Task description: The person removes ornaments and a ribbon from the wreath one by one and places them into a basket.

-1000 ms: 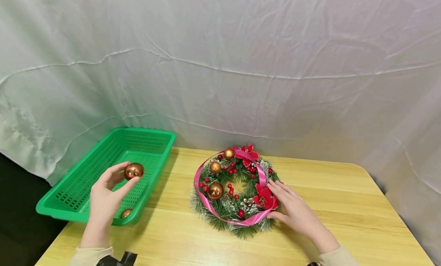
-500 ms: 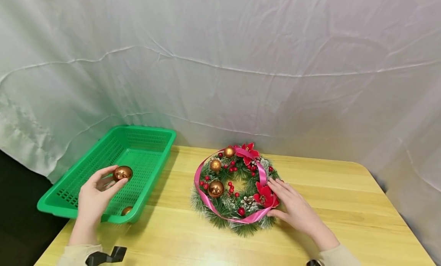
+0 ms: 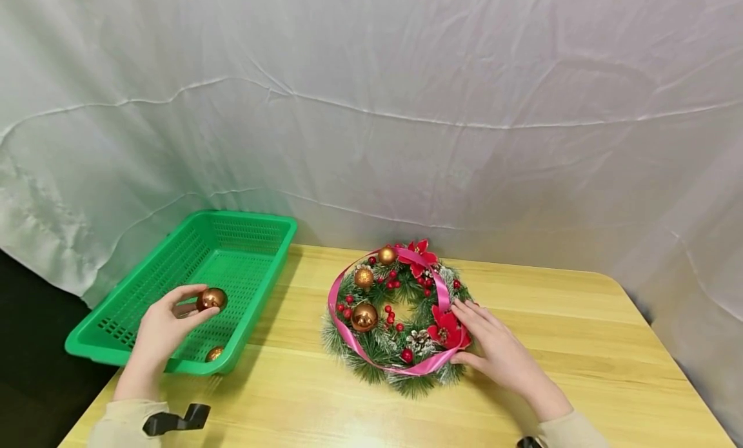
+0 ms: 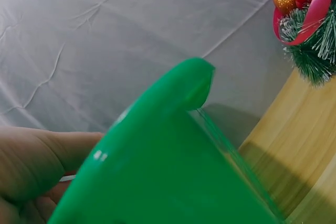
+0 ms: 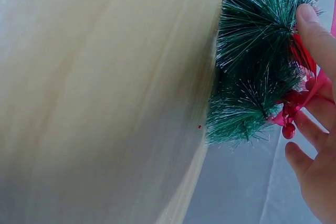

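1. Counter (image 3: 580,345): wooden, beneath both hands.
2. Green basket (image 3: 244,235): under left hand (image 3: 157,332).
3. Wreath (image 3: 400,319): right hand (image 3: 493,351) rests on it, fingers straight.
4. Copper bauble (image 3: 211,299): pinched in left fingertips, above basket.

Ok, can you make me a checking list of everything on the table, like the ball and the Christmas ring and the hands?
Surface: wooden table, pale yellow, bare at the right end.
Job's things: copper ball held over the green basket; a smaller gold ball lies in the basket's near corner. The wreath lies flat on the table, with a pink ribbon, red flowers, berries and three gold balls on it.
Clutter: nothing seen.
Hands: left hand pinches the copper ball; right hand rests with straight fingers on the wreath's right side.
Cables: nothing seen; a black strap shows at the left wrist.
Surroundings: wrinkled white cloth behind the table.
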`<act>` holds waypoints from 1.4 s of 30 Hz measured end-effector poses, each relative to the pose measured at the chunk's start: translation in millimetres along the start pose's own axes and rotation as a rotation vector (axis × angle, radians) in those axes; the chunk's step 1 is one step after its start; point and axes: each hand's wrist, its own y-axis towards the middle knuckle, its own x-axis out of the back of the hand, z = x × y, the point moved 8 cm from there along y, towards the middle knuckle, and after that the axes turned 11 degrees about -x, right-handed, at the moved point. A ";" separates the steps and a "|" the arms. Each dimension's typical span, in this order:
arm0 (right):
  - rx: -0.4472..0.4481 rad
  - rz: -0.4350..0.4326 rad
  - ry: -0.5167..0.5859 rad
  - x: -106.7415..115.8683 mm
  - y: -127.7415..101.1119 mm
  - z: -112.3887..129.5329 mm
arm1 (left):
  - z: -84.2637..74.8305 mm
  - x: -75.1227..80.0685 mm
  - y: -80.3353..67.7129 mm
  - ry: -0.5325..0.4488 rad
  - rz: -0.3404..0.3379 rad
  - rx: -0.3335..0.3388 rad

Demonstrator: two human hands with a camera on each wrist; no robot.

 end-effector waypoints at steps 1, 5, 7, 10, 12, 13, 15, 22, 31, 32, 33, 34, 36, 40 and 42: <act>0.000 0.000 -0.001 0.0 0.0 0.1 | 0.3 -1.4 0.6 0.000 0.014 -0.009; 0.003 -0.001 -0.004 0.5 -0.2 0.7 | 5.3 -7.9 3.8 -0.023 0.088 -0.026; 0.003 -0.003 -0.004 0.7 -0.6 0.8 | 8.9 -12.1 5.8 -0.054 0.134 -0.019; 0.002 -0.002 0.003 0.6 -1.5 0.5 | 13.1 -19.0 8.8 -0.100 0.195 -0.002; 0.003 -0.002 0.006 0.3 -1.9 0.3 | 14.6 -23.5 10.7 -0.123 0.229 0.006; 0.002 -0.001 0.009 0.1 -2.1 0.0 | 15.1 -25.5 11.6 -0.127 0.244 0.006; 0.000 -0.002 0.012 -0.1 -2.4 -0.4 | 15.5 -28.2 13.3 -0.136 0.261 0.006; -0.008 -0.003 0.016 -0.2 -2.6 -1.7 | 14.0 -25.7 16.5 -0.153 0.226 -0.001; -0.005 -0.007 0.008 -0.2 -2.5 -0.9 | 12.8 -21.7 15.1 -0.184 0.193 0.003; -0.004 -0.008 0.008 -0.2 -2.4 -0.7 | 12.4 -20.6 14.9 -0.185 0.180 -0.001; -0.003 -0.008 0.008 0.0 -2.2 -0.4 | 11.9 -19.4 14.8 -0.184 0.167 -0.007; -0.001 -0.009 0.007 0.1 -2.0 -0.2 | 11.5 -18.1 14.6 -0.183 0.153 -0.013; 0.001 -0.010 0.007 0.2 -1.6 0.2 | 10.2 -14.8 14.1 -0.175 0.119 -0.028; -0.001 -0.007 0.011 0.1 -0.2 0.4 | 1.9 -10.2 13.4 -0.190 0.055 -0.067; -0.003 -0.006 0.013 0.3 0.4 0.4 | -7.3 -10.9 13.4 -0.222 0.038 -0.090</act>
